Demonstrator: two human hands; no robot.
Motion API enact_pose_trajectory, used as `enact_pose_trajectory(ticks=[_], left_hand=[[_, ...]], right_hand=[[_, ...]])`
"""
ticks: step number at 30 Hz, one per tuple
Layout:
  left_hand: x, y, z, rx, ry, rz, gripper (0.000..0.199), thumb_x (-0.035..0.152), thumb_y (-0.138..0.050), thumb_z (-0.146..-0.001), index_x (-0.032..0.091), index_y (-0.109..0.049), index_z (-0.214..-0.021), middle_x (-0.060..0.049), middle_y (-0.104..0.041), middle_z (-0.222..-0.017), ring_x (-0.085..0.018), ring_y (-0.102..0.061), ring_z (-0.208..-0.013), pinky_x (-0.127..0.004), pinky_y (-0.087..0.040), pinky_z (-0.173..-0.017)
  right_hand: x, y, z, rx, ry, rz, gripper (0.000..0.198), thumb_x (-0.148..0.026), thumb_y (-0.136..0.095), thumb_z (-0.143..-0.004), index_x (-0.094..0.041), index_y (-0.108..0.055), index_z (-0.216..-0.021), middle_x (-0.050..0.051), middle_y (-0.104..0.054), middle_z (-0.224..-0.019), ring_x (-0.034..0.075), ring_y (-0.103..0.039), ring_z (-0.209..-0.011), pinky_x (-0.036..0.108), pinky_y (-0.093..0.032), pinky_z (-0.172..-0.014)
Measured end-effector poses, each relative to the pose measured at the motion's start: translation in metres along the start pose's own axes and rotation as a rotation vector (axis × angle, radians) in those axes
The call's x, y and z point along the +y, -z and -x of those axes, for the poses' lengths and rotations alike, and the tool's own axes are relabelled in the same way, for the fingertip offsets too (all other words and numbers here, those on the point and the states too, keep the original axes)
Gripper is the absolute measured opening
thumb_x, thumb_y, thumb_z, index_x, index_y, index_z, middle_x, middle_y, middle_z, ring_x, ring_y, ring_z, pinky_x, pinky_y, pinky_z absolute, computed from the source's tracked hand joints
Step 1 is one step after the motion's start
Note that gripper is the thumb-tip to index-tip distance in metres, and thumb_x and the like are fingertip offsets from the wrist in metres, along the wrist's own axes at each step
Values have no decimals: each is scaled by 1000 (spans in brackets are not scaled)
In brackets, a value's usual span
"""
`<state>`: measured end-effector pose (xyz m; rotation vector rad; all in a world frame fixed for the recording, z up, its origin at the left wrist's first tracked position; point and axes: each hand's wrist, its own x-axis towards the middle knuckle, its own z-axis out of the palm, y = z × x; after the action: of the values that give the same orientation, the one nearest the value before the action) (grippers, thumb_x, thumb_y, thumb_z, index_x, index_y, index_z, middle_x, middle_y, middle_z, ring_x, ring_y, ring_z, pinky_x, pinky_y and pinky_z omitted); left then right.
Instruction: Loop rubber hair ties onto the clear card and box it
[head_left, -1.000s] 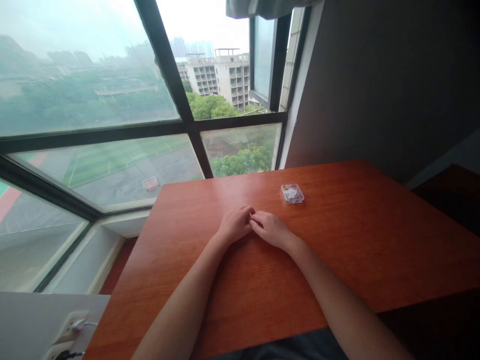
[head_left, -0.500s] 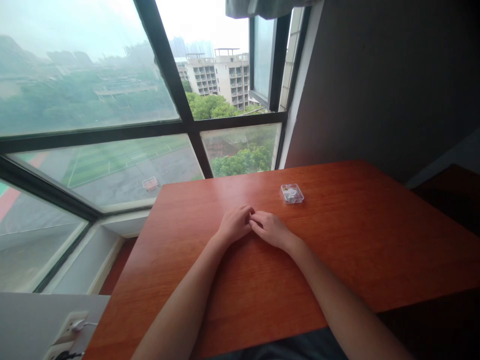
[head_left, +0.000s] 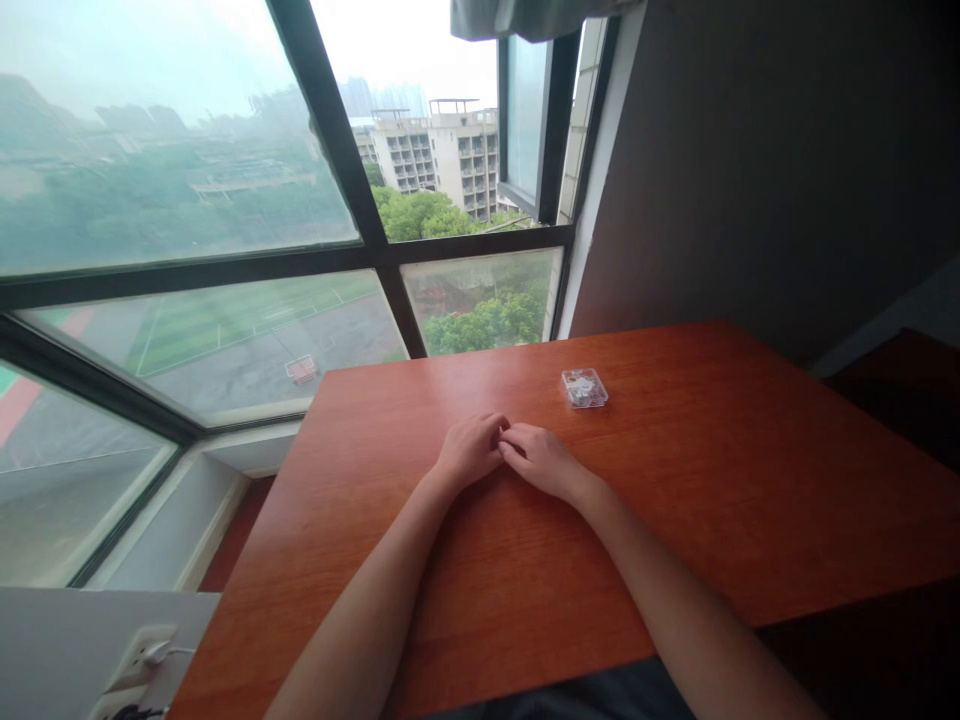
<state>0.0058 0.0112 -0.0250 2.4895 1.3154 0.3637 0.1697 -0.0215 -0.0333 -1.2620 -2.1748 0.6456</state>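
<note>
Left hand [head_left: 471, 450] and right hand [head_left: 541, 458] rest curled, fingertips meeting, on the glossy reddish wooden table [head_left: 750, 480]; anything pinched is hidden. Small clear flat plastic box [head_left: 584, 387] lies beyond, its long axis running roughly away from the person.

Left hand [head_left: 469, 450] and right hand [head_left: 541, 460] are resting fingertip to fingertip on the table [head_left: 750, 480]; small clear case [head_left: 584, 388] is lying at 1 o'clock, window [head_left: 225, 250] behind.

Left hand [head_left: 471, 452] and right hand [head_left: 541, 460] fingertip to fingertip on the red-brown table [head_left: 750, 480], clear plastic box [head_left: 584, 387] nearby
</note>
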Motion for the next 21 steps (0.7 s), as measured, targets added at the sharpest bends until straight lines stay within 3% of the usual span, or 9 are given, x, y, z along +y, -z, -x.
enact_pose_trajectory(ticks=[21], left_hand=[[5, 5, 0, -29, 38, 4, 26, 24, -55, -77, 22, -63, -101, -4, -67, -101, -19, -60, -86, -26, -43, -71]], right_hand=[[1, 0, 0, -9, -14, -3, 16, -20, -48, -91, -19, -63, -87, 4, -65, -92, 16, -58, -84, 26, -42, -77]])
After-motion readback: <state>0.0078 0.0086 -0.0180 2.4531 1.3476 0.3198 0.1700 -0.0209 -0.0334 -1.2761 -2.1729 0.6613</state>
